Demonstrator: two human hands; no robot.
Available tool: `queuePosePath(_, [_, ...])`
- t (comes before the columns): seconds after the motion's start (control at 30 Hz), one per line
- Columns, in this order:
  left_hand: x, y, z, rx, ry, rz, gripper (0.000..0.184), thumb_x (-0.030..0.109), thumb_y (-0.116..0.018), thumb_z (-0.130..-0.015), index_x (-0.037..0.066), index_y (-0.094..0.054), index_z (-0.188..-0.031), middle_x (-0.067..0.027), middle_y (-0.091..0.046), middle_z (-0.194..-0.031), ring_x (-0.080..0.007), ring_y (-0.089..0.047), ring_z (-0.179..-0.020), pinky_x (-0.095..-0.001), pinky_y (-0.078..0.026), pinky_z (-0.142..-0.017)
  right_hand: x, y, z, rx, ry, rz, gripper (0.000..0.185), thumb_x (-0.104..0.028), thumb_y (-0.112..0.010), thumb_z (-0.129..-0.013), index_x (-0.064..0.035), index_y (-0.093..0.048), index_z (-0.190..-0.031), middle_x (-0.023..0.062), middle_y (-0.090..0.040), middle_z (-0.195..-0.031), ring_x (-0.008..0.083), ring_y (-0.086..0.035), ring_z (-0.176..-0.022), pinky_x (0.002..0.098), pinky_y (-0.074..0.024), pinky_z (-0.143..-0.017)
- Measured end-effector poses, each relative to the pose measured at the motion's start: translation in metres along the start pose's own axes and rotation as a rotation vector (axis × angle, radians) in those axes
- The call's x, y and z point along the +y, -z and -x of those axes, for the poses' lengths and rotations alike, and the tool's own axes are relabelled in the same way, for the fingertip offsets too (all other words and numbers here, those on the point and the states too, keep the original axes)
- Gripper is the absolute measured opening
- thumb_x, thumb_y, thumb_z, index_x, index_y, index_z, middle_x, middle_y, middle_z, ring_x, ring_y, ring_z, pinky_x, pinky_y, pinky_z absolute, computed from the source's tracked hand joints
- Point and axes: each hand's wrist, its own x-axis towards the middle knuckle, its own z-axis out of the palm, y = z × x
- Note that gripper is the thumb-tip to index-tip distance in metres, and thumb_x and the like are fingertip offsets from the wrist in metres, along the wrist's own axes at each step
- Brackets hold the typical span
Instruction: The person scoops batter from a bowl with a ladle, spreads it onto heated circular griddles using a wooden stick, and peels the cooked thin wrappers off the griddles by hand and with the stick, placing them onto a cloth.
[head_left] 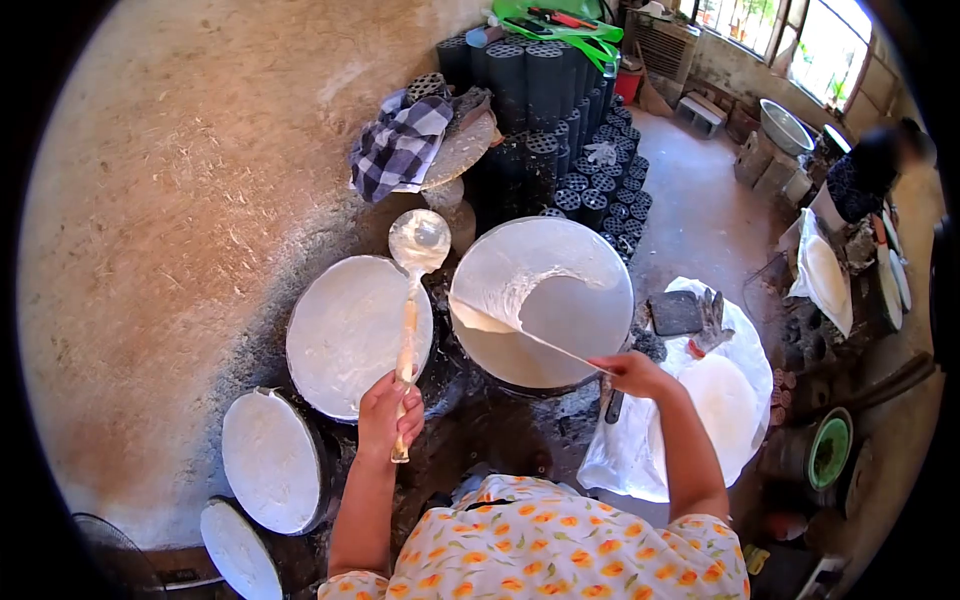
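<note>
Your left hand point(391, 414) grips the ladle point(409, 325) upright; your right hand point(630, 374) pinches a thin spreader point(556, 348) over the right griddle's point(590, 262) near edge.

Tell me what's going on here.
A person's left hand holds a ladle with its coated bowl raised. The right hand holds a long, thin spreader across a round pan, where pale batter shows. Another pan beside it has a whitish surface, and a pale sheet lies on white cloth to the right.
</note>
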Motion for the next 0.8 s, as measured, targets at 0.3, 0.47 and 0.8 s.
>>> queuePosePath(0.3, [-0.014,-0.020,0.001,0.002,-0.031,0.013,0.031,0.014,-0.045,-0.094,-0.005,-0.047,-0.118,-0.0042,-0.043,-0.069,-0.0055,-0.035,-0.041,-0.0198,-0.034,-0.032,0.009,-0.015,-0.043,0.146,0.032,-0.009,0.052,0.006,-0.047,-0.077,-0.0165,-0.061,-0.122,0.0165,-0.068,-0.099,0.0170,-0.064,-0.083,0.0286,-0.0477,-0.077])
queuePosePath(0.47, [-0.014,-0.013,0.022,0.052,-0.044,-0.021,0.030,0.013,-0.045,-0.094,-0.006,-0.046,-0.118,-0.0042,-0.042,-0.069,-0.0057,-0.035,-0.040,-0.0202,-0.034,-0.032,0.041,0.017,0.038,-0.002,-0.025,-0.043,0.051,0.008,-0.048,-0.077,-0.0131,-0.062,-0.121,0.0038,-0.065,-0.088,0.0123,-0.055,-0.076,0.0235,-0.0442,-0.070])
queuePosePath(0.8, [-0.026,-0.021,0.032,0.021,0.011,-0.016,0.026,0.013,-0.044,-0.094,-0.003,-0.048,-0.115,-0.0039,-0.043,-0.069,-0.0060,-0.036,-0.041,-0.0200,-0.033,-0.032,0.052,-0.046,0.022,0.310,0.119,-0.215,0.048,0.008,-0.047,-0.079,-0.0112,-0.062,-0.120,0.0012,-0.065,-0.085,0.0142,-0.057,-0.072,0.0270,-0.0470,-0.067])
